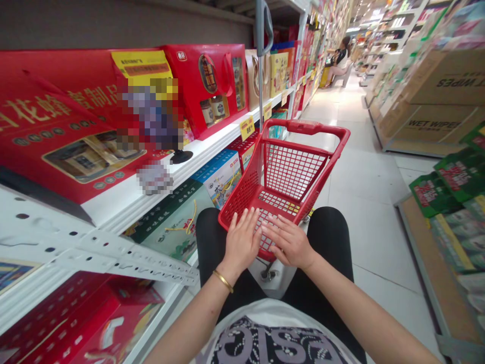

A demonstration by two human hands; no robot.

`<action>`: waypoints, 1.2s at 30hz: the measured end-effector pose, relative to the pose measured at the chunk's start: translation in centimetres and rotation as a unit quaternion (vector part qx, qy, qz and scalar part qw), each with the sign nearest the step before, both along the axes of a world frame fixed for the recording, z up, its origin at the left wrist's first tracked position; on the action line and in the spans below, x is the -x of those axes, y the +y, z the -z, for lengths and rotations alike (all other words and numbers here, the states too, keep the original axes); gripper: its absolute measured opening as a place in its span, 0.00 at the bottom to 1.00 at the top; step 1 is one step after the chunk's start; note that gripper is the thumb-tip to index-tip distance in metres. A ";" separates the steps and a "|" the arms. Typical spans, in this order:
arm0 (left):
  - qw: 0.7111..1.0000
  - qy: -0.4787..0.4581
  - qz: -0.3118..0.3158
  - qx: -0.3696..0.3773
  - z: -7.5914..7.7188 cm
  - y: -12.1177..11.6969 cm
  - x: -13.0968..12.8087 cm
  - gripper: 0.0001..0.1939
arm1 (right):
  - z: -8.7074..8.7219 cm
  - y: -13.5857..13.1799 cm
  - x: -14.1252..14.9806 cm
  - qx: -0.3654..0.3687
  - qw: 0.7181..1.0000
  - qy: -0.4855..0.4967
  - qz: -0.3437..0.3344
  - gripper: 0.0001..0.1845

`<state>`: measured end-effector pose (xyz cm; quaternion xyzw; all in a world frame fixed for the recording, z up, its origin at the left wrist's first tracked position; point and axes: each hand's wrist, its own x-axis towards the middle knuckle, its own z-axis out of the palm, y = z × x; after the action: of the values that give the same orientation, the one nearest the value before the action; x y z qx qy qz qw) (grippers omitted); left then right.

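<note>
A small red shopping cart with white-looking mesh openings stands between my knees, its basket holding nothing I can make out. Over its near rim lies my left hand, palm down, fingers stretched forward, a gold bangle on the wrist. Just beside it, my right hand is also flat with fingers extended, its fingertips close to or touching the left hand. Neither hand grips anything. Whether the palms rest on the rim or hover just above it I cannot tell.
White shelves on the left carry red gift boxes and green boxes. A grey pole with a handle rises beyond the cart. Cartons marked wet wipes stand right of the tiled aisle. A person sits farther down.
</note>
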<state>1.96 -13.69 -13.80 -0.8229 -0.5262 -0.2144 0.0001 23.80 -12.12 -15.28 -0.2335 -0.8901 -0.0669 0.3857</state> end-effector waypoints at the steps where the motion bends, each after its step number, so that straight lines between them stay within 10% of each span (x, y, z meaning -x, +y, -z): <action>1: 1.000 0.003 0.007 0.000 0.0 0.0 0.1 0.29 | 0.1 0.1 0.0 -0.004 1.000 -0.004 -0.006 0.32; 7: 1.000 0.016 0.024 -0.007 -0.2 -0.1 -0.2 0.31 | -0.5 2.1 -1.6 0.021 0.994 0.034 0.098 0.34; 18: 0.997 0.013 0.075 -0.028 0.1 0.6 1.0 0.30 | -1.8 1.3 0.6 0.066 0.993 -0.032 0.094 0.20; 36: 0.994 -0.025 0.103 -0.015 0.3 1.6 5.8 0.29 | -2.0 -4.1 6.6 0.092 0.978 0.015 0.185 0.12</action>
<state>-3.86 -12.10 -14.10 -0.8670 -0.4351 -0.2418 -0.0225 17.25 -16.25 -13.30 -0.4300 -0.8280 -0.0514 0.3563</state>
